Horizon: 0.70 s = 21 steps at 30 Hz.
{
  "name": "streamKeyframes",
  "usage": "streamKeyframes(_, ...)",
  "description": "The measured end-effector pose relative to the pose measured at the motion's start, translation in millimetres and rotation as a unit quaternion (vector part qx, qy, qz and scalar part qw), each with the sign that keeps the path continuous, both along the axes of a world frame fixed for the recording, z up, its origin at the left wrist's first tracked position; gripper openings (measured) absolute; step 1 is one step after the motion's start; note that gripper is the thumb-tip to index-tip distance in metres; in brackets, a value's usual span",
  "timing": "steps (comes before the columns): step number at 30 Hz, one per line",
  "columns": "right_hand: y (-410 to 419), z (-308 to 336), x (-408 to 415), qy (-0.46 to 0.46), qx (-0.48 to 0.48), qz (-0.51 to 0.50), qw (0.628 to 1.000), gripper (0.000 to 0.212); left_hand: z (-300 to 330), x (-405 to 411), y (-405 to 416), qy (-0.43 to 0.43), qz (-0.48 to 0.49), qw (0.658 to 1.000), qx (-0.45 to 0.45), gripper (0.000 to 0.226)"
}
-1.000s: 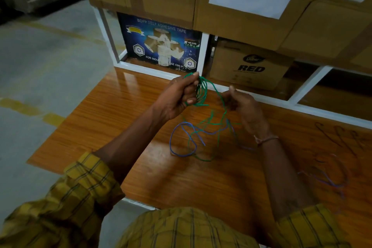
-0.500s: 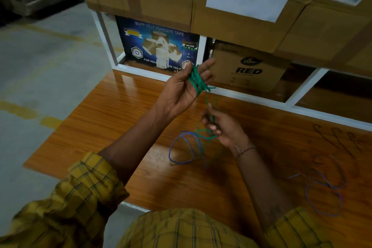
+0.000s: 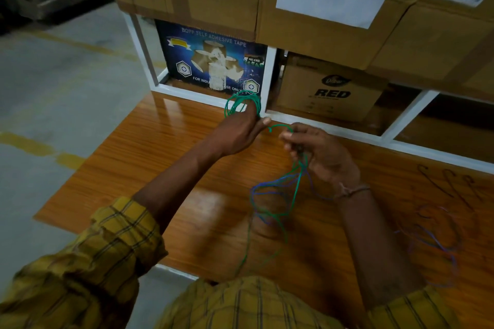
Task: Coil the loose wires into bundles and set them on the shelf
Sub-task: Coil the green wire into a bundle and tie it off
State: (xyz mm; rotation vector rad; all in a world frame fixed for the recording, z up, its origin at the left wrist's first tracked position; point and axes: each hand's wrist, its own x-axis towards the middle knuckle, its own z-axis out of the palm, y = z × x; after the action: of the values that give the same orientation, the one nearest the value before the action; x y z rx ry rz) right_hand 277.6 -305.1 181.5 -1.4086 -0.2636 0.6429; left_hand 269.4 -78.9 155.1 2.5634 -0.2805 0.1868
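The left hand (image 3: 238, 132) is gripping a small bunch of green wire (image 3: 242, 101) loops, which are sticking out past the knuckles right in front of the blue tape box (image 3: 211, 61), so that's the landmark here. The right hand (image 3: 320, 152) is sitting just to the right of it, a little nearer the person, pinching the free run of the same green wire as it's feeding toward the coil; the two hands are close but not touching. Below the right hand, the rest of the green is dangling in loose loops, tangled up with a blue wire (image 3: 270, 187), over the wooden shelf board (image 3: 160, 163). So I'd say the first bundle is maybe half wound, the blue one isn't started, and more loose wires (image 3: 433, 232) are lying well to the right of the tape box, untouched. Nothing is set down as a finished bundle yet. Compared to half a second ago, the left hand is turning palm-down and the right hand is coming up from the tangle to meet it.
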Motion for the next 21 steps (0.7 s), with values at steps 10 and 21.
streamKeyframes(10,-14.1,-14.4,39.8,-0.051,0.061,-0.16,0.984,0.027,16.0,-30.4,8.6,0.1,-0.113,0.973,-0.176,0.032)
streamKeyframes(21,15.3,-60.7,27.7,-0.068,0.027,-0.163,0.984,0.015,45.6,-53.2,-29.0,0.114,-0.179,0.882,-0.42,0.029)
